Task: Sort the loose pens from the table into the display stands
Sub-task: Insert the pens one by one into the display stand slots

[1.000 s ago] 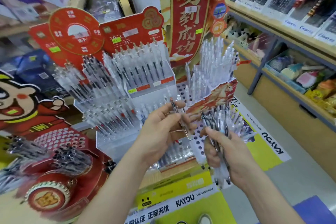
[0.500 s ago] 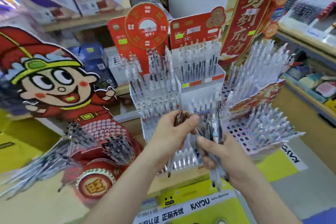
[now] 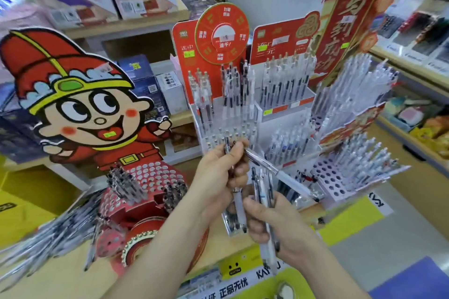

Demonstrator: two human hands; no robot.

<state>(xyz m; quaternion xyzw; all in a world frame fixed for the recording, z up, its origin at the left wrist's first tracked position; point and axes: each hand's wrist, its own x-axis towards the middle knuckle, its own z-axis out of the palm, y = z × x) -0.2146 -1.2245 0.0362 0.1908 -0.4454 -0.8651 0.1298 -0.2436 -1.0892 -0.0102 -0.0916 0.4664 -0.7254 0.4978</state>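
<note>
I saw a bright, evenly lit shop with only faint, soft shadows. Motion blur smeared the fanned pens (image 3: pixel 48 245) at eight o'clock and the shelves (image 3: pixel 418 19) at two o'clock. Wide-angle distortion bent the edges, and the centre was fairly sharp.

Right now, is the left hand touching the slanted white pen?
Touching. The head view shows the left hand pinching the upper end of the slanted white pen between its curled fingertips, with no gap visible.
</note>
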